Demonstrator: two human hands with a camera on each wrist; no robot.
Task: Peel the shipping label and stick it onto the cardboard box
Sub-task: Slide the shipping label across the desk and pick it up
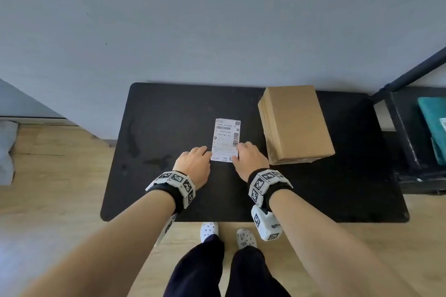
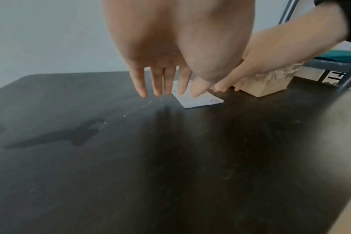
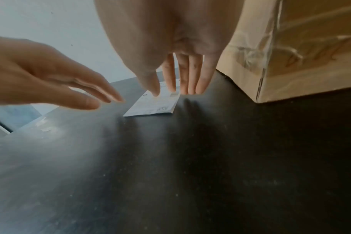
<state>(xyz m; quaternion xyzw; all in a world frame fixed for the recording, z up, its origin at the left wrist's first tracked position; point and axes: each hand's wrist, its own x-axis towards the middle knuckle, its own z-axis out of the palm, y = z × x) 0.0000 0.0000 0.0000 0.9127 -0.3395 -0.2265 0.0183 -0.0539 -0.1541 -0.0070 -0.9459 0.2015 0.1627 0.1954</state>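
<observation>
The table (image 1: pixel 169 128) is a dark slab against the wall, and the box (image 1: pixel 295 123) stands on its right part, taped on the near face, long axis running away from the person. The label (image 1: pixel 226 138) lies flat just left of the box, apart from it, its long axis also pointing away — near short edge toward the body.

Both hands bracket that near end. The left hand (image 1: pixel 194 164) is at the label's lower left corner, the right hand (image 1: pixel 248 158) at its lower right edge; each has fingers straight and loosely spread, gripping nothing. In the wrist views the fingertips (image 3: pixel 200 88) hang just above the table, and the right thumb seems over the paper. The right hand looks marginally nearer, and it also sits between label and box, so a lift and carry rightward would be short.

Whether any finger touches the label I cannot tell. The print is too small to read, and no lifted corner or backing seam is visible.
</observation>
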